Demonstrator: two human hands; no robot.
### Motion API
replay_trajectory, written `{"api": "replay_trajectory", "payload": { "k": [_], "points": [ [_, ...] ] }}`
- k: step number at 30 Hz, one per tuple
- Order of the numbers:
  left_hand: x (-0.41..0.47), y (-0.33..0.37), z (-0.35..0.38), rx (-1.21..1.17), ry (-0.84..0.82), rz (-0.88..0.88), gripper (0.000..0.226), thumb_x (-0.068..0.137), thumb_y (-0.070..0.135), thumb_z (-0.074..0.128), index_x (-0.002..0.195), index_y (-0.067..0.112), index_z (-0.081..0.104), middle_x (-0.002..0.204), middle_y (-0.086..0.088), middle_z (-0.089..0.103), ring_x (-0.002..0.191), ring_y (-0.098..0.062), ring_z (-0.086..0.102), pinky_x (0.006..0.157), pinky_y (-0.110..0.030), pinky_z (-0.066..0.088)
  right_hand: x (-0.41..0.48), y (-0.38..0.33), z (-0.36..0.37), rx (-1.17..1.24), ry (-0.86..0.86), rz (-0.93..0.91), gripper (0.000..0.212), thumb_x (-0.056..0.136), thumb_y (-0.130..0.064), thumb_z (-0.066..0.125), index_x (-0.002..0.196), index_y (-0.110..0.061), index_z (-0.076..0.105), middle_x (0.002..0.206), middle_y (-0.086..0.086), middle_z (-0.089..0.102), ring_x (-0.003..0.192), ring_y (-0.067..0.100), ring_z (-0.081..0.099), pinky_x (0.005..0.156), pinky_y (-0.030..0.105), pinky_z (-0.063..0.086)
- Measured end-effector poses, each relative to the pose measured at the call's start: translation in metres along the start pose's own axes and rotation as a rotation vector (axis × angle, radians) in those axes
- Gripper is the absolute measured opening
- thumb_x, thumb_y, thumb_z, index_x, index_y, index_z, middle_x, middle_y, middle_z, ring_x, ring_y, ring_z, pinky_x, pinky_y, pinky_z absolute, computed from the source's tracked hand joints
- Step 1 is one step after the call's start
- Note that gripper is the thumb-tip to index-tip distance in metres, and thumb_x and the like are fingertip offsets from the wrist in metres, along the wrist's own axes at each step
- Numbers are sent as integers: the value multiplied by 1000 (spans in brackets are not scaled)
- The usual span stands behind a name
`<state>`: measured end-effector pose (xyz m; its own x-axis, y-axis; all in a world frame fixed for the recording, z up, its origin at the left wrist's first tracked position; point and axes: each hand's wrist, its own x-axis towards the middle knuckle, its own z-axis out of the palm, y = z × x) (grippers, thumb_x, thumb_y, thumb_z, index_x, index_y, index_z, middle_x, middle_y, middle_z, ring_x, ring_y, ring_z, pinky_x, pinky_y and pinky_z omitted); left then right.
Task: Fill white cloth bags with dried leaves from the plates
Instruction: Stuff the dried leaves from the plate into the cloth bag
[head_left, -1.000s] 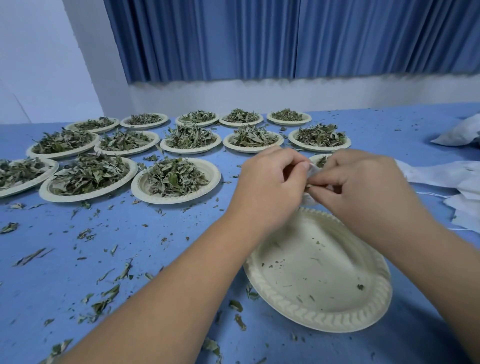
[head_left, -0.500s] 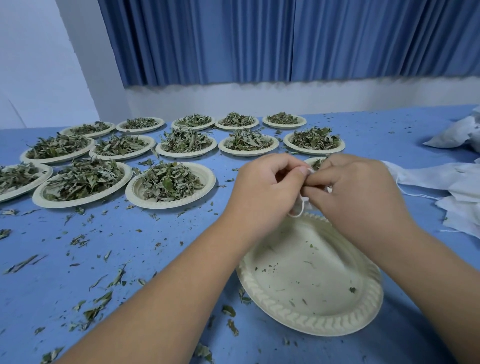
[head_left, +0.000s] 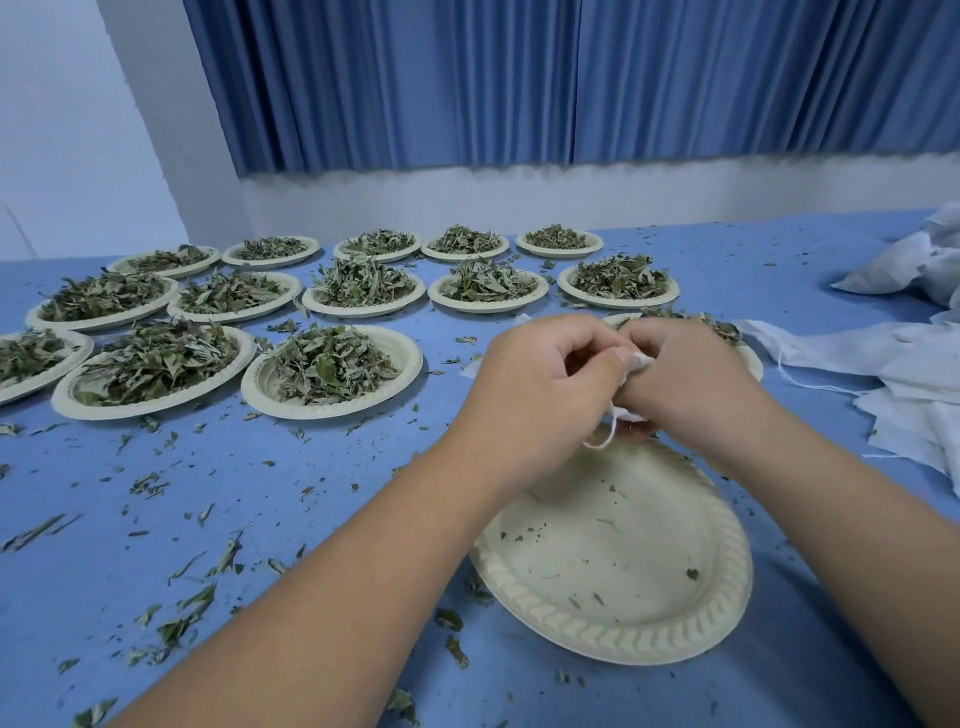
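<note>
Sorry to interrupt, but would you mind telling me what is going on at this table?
A person's left hand and right hand pinch a small white cloth bag between them, just above a nearly empty paper plate. A loop of white string hangs below the fingers. Rows of full plates heaped with dried leaves stand on the blue table, and a pile of white cloth bags lies at the right.

A pleated blue curtain (head_left: 571, 78) hangs across the far side, its hem ending above a band of white wall (head_left: 467, 202). At the left a plain white side wall (head_left: 62, 130) comes forward at a corner. A wide blue-covered table (head_left: 353, 457) reaches back to the white band. The light is soft and even.
</note>
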<state>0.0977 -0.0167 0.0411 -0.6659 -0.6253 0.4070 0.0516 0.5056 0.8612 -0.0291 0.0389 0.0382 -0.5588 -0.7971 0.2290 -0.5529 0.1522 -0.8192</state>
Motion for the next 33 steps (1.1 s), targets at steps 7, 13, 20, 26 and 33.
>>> {"api": "replay_trajectory", "payload": {
  "k": [7, 13, 20, 26, 33],
  "points": [
    [4, -5, -1, -22, 145, 24, 18, 91, 13, 60, 77, 16, 70, 54, 10, 54, 54, -11, 51, 59, -26, 40, -2, 2, -13, 410, -221, 86, 20, 76, -17, 75, 90, -5, 67, 81, 12, 70, 71, 27, 72, 58, 29, 56],
    [-1, -1, 11, -22, 96, 24, 19, 91, 13, 60, 76, 20, 69, 52, 14, 57, 60, -10, 56, 66, -26, 44, -3, 1, -9, 271, -137, 69, 3, 76, 4, 62, 78, 4, 61, 65, 14, 62, 57, 23, 63, 55, 33, 56],
    [-2, 5, 23, -34, 64, 40, 20, 92, 9, 60, 79, 20, 71, 74, 12, 67, 62, -2, 56, 67, -26, 48, 1, 6, -8, 94, -23, 11, 25, 72, 9, 52, 60, -12, 55, 49, 1, 56, 45, 11, 52, 41, 20, 39],
    [-1, 2, 15, -49, 151, 24, 19, 93, 13, 59, 79, 21, 69, 69, 12, 63, 66, -11, 58, 67, -30, 48, 1, 8, -15, 468, -291, 5, 20, 78, 16, 56, 94, 5, 61, 79, 15, 66, 73, 22, 64, 66, 28, 54],
    [-6, 9, 33, -70, 64, 48, 26, 91, 9, 60, 75, 27, 69, 70, 14, 65, 59, -3, 57, 64, -22, 46, 1, 11, -7, 225, -1, -36, 10, 59, -3, 52, 60, -10, 58, 58, 18, 59, 60, 19, 50, 58, 34, 41]
  ]
}}
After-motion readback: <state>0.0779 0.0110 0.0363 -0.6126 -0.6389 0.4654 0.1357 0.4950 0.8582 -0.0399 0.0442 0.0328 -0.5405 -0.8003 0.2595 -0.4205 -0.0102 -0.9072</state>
